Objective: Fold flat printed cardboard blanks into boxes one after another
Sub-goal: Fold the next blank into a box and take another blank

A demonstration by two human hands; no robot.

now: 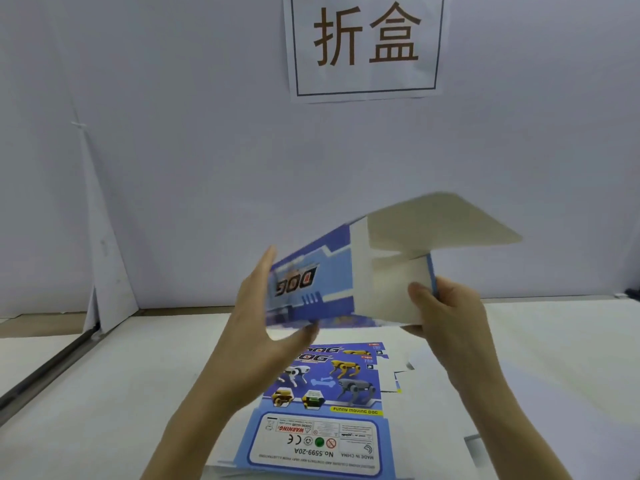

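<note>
I hold a partly opened blue printed box [332, 275] in the air above the table, its open end turned right with a grey inner flap [446, 223] sticking up. My left hand [263, 323] grips its left end, fingers along the far side and thumb underneath. My right hand [446, 317] pinches the right end, thumb on the grey inside panel. Below them a stack of flat printed blanks [325, 410] with robot-dog pictures lies on the table.
The white table [104, 410] runs out to both sides. A white wall [207, 168] stands close behind, with a paper sign [367, 43] taped on it. A dark gap [41, 375] runs along the left edge of the table.
</note>
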